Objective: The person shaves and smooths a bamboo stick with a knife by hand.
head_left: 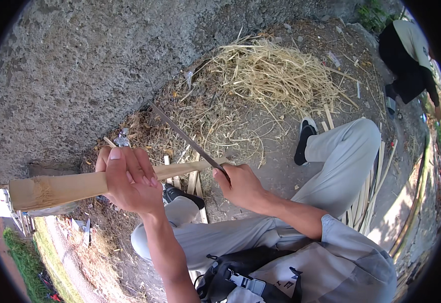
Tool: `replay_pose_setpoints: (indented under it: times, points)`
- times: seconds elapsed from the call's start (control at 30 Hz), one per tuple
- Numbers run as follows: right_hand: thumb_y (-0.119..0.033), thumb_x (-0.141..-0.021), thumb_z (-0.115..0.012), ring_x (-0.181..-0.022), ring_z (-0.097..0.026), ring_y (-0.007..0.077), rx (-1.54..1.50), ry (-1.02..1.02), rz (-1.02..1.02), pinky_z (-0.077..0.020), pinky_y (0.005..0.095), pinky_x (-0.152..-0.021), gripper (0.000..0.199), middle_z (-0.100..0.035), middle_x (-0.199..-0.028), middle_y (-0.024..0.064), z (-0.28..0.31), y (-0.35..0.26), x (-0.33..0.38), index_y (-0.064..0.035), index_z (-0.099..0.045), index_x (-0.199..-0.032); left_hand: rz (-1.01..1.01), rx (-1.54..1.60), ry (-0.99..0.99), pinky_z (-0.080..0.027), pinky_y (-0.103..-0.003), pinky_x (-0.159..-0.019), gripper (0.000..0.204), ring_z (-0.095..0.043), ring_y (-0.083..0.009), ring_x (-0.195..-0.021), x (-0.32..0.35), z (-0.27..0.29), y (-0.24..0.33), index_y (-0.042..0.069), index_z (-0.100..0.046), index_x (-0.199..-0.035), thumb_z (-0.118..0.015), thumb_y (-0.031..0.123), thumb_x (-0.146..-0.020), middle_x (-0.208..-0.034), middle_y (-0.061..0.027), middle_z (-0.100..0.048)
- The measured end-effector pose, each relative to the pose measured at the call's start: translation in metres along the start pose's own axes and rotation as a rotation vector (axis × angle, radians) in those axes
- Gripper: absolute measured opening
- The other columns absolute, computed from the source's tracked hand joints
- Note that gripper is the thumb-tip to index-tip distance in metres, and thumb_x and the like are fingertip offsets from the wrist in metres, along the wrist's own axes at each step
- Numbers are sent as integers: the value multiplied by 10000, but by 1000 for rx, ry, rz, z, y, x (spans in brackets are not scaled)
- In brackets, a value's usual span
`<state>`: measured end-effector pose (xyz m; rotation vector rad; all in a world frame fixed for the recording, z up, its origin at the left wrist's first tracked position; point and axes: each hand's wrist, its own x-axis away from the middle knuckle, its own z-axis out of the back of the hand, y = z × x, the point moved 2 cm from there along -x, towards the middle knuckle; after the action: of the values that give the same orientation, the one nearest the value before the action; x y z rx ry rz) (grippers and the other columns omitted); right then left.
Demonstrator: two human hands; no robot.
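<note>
My left hand [132, 179] is wrapped round a thick split length of pale bamboo [59, 191], palm turned up. The bamboo lies nearly level across my front; its broad jointed end sticks out to the left, and its thinner end reaches right, close to my right hand [240, 186]. That hand is closed on the dark handle of a long knife [184, 135]. The narrow blade slants up and to the left, above the bamboo. Whether the blade touches the bamboo near the handle, I cannot tell.
A heap of thin bamboo shavings [281, 73] lies ahead on the dirt, beside a rough concrete wall [89, 65]. Bamboo strips [364, 202] lie right of my bent leg. Another person [409, 55] is at the far right. A black bag [235, 267] rests against me.
</note>
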<state>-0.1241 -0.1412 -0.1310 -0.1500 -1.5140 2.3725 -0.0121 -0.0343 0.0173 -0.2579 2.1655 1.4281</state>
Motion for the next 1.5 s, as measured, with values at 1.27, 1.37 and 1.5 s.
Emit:
replay_pose_setpoints:
  times: [1.27, 1.37, 1.5]
  points:
    - [-202, -972, -493, -493, -589, 385, 133, -33, 8, -437, 455, -494, 334, -549, -541, 215, 4, 8, -11, 71, -619, -828, -77, -65, 63, -226, -211, -281, 337, -170, -62, -315, 1, 2, -2, 122, -272, -597, -457, 91, -877, -468, 2, -243]
    - [-224, -967, -489, -546, -601, 422, -38, 44, -42, -467, 494, -553, 369, -564, -560, 231, 15, -26, -4, 84, -615, -807, -111, -122, 60, -221, -210, -276, 346, -177, -57, -316, 4, 2, -2, 122, -265, -589, -446, 86, -881, -476, 7, -243]
    - [-211, -962, -472, -658, -641, 442, 4, -31, -41, -505, 519, -632, 388, -596, -624, 288, -12, 14, 4, 113, -608, -796, -87, -110, 76, -214, -211, -273, 352, -184, -52, -319, 3, -6, 1, 118, -267, -587, -443, 87, -890, -482, 10, -242]
